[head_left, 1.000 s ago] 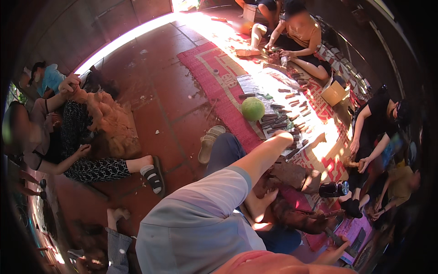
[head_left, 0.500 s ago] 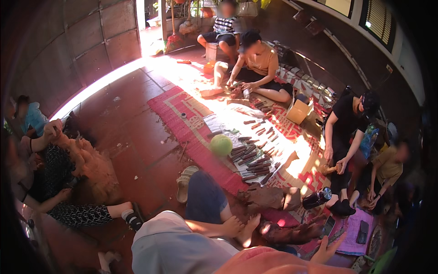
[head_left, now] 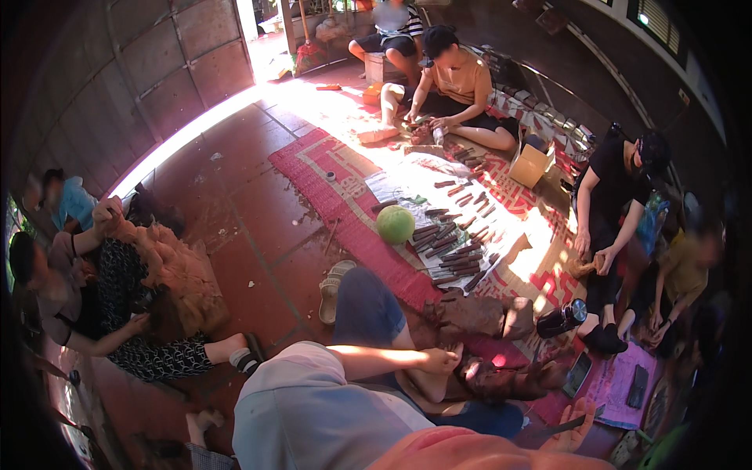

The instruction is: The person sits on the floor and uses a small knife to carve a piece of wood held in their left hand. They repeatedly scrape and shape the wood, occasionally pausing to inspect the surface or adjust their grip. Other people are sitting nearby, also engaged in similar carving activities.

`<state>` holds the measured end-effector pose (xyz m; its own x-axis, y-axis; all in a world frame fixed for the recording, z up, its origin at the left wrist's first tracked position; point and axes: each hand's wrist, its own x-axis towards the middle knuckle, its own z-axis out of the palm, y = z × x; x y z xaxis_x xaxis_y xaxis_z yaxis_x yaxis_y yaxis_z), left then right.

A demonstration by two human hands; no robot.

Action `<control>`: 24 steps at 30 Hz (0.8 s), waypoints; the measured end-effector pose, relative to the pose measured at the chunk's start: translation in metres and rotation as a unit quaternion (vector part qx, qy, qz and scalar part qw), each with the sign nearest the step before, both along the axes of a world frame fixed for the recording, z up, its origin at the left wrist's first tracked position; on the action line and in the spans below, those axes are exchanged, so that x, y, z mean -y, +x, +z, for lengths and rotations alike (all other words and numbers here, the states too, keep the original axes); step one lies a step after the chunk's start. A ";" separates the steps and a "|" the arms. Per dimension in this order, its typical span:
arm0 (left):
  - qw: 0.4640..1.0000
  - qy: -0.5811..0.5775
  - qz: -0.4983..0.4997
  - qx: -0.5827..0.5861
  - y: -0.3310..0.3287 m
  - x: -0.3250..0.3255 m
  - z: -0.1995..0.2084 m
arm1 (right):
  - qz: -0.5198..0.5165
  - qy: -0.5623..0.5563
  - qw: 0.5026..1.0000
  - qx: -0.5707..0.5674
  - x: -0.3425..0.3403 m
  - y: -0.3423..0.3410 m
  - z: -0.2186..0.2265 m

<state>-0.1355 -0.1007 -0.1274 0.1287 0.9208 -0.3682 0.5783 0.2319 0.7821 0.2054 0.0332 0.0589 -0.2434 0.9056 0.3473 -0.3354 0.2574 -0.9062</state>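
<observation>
My left hand (head_left: 443,359) is closed beside my bare foot (head_left: 427,384), its fingers curled; whatever is in them cannot be made out. Right of it lies a dark reddish-brown, lumpy carved piece (head_left: 501,377), close to the fingertips. At the lower right, my right hand (head_left: 578,427) grips a thin, flat, dark blade-like tool (head_left: 560,426). The tool sticks out toward the left. Several dark-handled tools, like chisels (head_left: 462,262), lie in rows on a white cloth (head_left: 384,184) farther out.
A green ball-like thing (head_left: 395,225) and sandals (head_left: 332,298) lie ahead. Brown blocks (head_left: 470,315), a dark flask (head_left: 561,316) and a phone (head_left: 638,386) on a purple cloth (head_left: 607,388) are to the right. Other people sit around; one at left has a large tan carving (head_left: 184,270).
My left hand has moved up and right, closer to the brown carved piece. My right hand has drawn lower, its tool now angled leftward. The whole view has shifted slightly.
</observation>
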 end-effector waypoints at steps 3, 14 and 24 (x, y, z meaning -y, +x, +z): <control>0.961 0.094 0.050 0.254 0.010 -0.036 0.084 | -0.044 0.022 0.999 -0.011 -0.007 0.011 -0.013; 0.931 0.214 -0.063 0.288 0.041 -0.084 0.194 | -0.216 -0.149 0.961 -0.085 0.051 -0.026 0.031; 0.937 0.232 -0.061 0.255 0.049 -0.095 0.202 | -0.017 -0.085 0.994 -0.070 0.054 -0.008 0.018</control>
<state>-0.0865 -0.0059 0.0745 0.2944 0.9332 0.2060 0.1015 -0.2449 0.9642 0.1975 -0.0206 0.0773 -0.1712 0.9611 0.2167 -0.4552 0.1178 -0.8826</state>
